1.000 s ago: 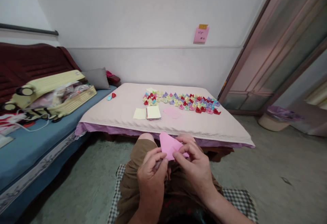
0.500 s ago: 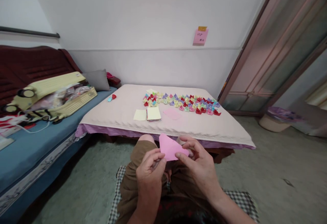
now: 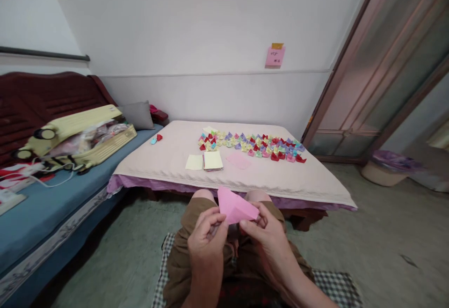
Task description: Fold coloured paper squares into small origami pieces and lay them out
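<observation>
A folded pink paper [image 3: 234, 207] is held above my lap, just in front of the low table. My left hand [image 3: 206, 238] pinches its lower left edge with thumb and fingers closed. My right hand [image 3: 267, 234] pinches its right corner. On the cloth-covered table [image 3: 308, 177] lie a stack of square papers [image 3: 213, 160], a loose yellow sheet [image 3: 194, 162] and a flat pink sheet [image 3: 238, 160]. Behind them sit several small folded paper pieces [image 3: 252, 142] in many colours.
A blue-cushioned sofa [image 3: 38, 214] on the left carries an open yellow case [image 3: 75, 135] and a grey pillow [image 3: 136, 113]. Two folded pieces [image 3: 156, 139] lie at the table's left corner. A pink note [image 3: 274, 56] hangs on the wall. A sliding door [image 3: 379, 60] and a lined bin [image 3: 386, 165] stand at right.
My view has shifted slightly, so the table sits a little lower in the picture. My hands have turned the pink paper a bit and my right fingers have closed in on its right corner.
</observation>
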